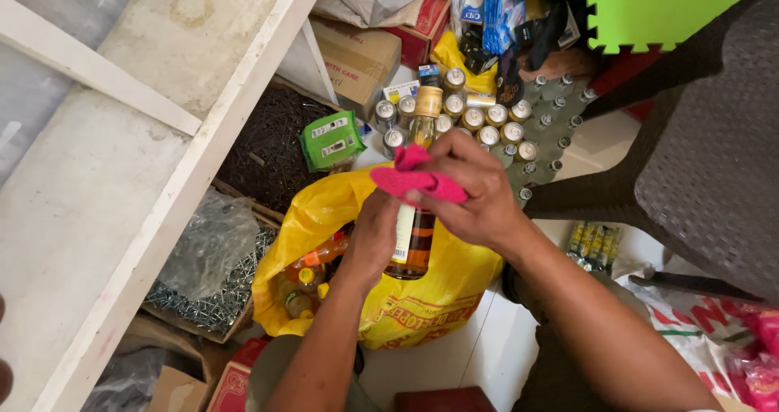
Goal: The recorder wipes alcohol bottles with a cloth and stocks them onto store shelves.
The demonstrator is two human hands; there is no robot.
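One amber glass bottle (419, 217) stands gripped in the left hand (375, 237) above a yellow bag (422, 298); the right hand (471, 189) presses one pink cloth (415, 181) on it, clutter crowding every side.

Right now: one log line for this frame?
left hand: grips glass bottle | right hand: presses pink cloth on bottle | below: yellow bag holding more bottles

Glass bottle (419, 217): mid part hidden behind pink cloth (418, 181) and right hand (479, 193); base covered by left hand (375, 237). Yellow plastic bag (422, 298) hides most of the small bottles (304, 286) inside. Both forearms cut off at bottom edge. Dark chair (714, 152) cropped at right edge. Can tops (487, 120) too small for detail.
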